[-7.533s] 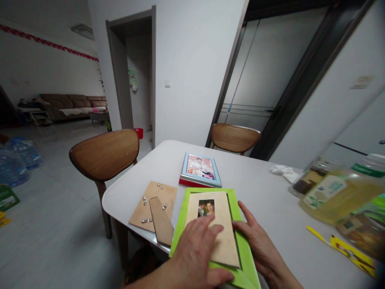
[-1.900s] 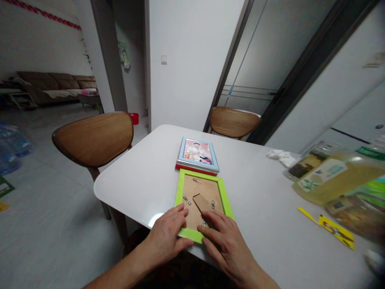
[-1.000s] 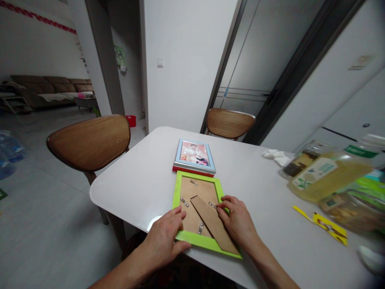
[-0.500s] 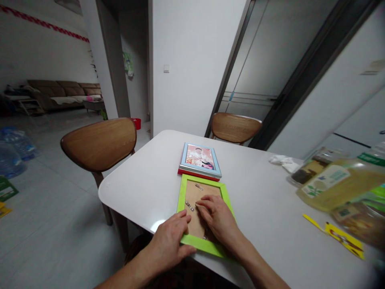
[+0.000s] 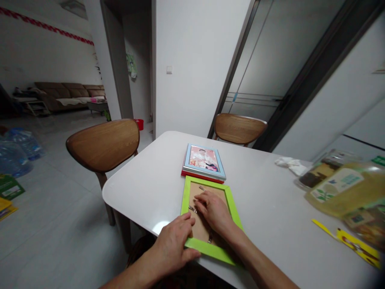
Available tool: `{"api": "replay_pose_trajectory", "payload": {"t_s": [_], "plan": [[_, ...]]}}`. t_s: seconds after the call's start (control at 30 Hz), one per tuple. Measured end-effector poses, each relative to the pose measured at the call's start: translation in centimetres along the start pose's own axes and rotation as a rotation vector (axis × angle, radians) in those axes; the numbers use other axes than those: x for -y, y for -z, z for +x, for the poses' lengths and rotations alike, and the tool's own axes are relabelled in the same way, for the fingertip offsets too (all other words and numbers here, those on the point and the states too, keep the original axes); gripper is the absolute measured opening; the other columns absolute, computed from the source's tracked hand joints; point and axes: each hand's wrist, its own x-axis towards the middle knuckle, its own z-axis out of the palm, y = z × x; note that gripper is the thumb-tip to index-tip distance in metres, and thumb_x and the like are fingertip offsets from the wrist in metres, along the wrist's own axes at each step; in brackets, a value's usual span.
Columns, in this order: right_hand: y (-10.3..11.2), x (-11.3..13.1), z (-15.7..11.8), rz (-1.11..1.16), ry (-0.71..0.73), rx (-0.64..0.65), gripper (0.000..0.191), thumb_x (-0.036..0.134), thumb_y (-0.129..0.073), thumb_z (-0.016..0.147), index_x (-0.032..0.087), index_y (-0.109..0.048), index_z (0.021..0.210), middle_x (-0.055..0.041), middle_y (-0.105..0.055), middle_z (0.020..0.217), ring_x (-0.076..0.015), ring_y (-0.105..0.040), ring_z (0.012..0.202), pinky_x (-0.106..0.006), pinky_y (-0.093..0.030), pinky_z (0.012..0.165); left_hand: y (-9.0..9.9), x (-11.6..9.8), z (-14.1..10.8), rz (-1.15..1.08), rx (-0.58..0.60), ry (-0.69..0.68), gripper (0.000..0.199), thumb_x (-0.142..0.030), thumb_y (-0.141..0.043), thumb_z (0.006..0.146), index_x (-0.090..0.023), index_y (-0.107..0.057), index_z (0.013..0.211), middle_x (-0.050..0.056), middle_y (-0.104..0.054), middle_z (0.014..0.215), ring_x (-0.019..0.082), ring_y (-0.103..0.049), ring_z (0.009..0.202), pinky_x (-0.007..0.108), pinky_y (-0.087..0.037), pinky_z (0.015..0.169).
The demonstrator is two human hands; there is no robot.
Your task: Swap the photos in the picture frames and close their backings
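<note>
A lime-green picture frame (image 5: 233, 206) lies face down near the table's front edge, its brown backing board (image 5: 200, 228) facing up. Small metal clips are on the board: a left clip (image 5: 193, 209), a top clip (image 5: 201, 188) and a lower clip (image 5: 210, 238). My left hand (image 5: 176, 237) grips the frame's lower left corner, fingers over the left side and thumb along the near edge. Over the board, my right hand (image 5: 215, 212) has its thumb and fingers drawn together just above the left clip. Whatever lies between those fingertips is hidden.
Beyond the green frame, a light-blue photo frame (image 5: 222, 164) is stacked on a red one (image 5: 204, 177). At right on the white table (image 5: 144, 184) are a yellow tool (image 5: 357, 245), a large oil bottle (image 5: 337, 188), clear food containers (image 5: 319, 172) and crumpled tissue (image 5: 290, 163).
My right hand's fingertips have shifted slightly away from me over the board, near the left clip. My left hand keeps its place on the corner. The whole view has shifted a little.
</note>
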Motion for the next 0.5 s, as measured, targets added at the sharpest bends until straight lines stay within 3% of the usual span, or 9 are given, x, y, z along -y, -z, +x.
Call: {"api": "replay_pose_trajectory", "payload": {"t_s": [0.3,0.5], "plan": [[-0.9,-3.3,4.0,-0.114,-0.335,-0.047,0.024,0.034,-0.044,0.074,0.019,-0.062,0.070,-0.0060,-0.065,0.071,-0.0169,-0.057,0.068,-0.025,-0.035,0.057,-0.4,0.4,-0.1,0.021,0.004,-0.011,0.045,-0.031,-0.061,0.066,-0.017,-0.046,0.106,0.009,-0.043,0.125,0.020,-0.029,0.121,0.034,-0.028,0.098],[-1.5,-4.1,5.3,-0.100,-0.439,-0.052,0.020,0.033,-0.049,0.070,0.018,-0.061,0.070,-0.0078,-0.064,0.070,-0.0182,-0.057,0.066,-0.026,-0.034,0.054,-0.5,0.2,0.0,0.050,0.000,-0.005,0.044,-0.030,-0.061,0.066,-0.015,-0.047,0.105,0.010,-0.043,0.125,0.019,-0.030,0.121,0.031,-0.028,0.099]]}}
